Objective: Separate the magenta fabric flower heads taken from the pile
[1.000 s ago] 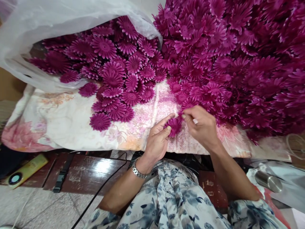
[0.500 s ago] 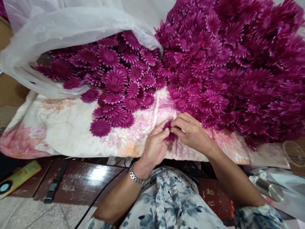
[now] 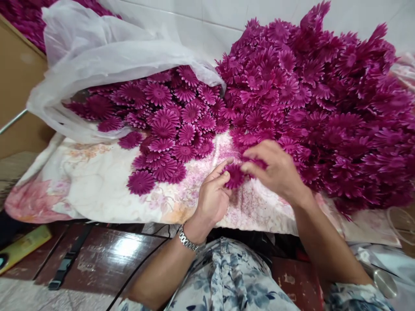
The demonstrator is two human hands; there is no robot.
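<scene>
My left hand (image 3: 212,194) pinches the edge of a magenta artificial flower head (image 3: 234,176) between thumb and fingers, above the cloth. Just right of it, my right hand (image 3: 274,168) is blurred by motion. Its thumb and forefinger stand apart, with magenta showing in the gap, seemingly from the pile behind. Close by on the right rises a large heap of magenta flower heads (image 3: 324,108). Left of the hands, more flower heads (image 3: 164,129) spill out of a translucent plastic bag (image 3: 106,65) onto the cloth.
A floral cloth (image 3: 103,181) covers the work surface, with pinkish specks near the hands. A cardboard box (image 3: 26,73) stands at the far left, and a white tiled wall (image 3: 223,17) runs behind. Below lie a black buckle strap (image 3: 65,263) and a metal cylinder (image 3: 384,280).
My right hand has pulled away to the right from the flower head, its thumb and forefinger parting. My left hand keeps hold of the flower head. The camera view has tilted up slightly.
</scene>
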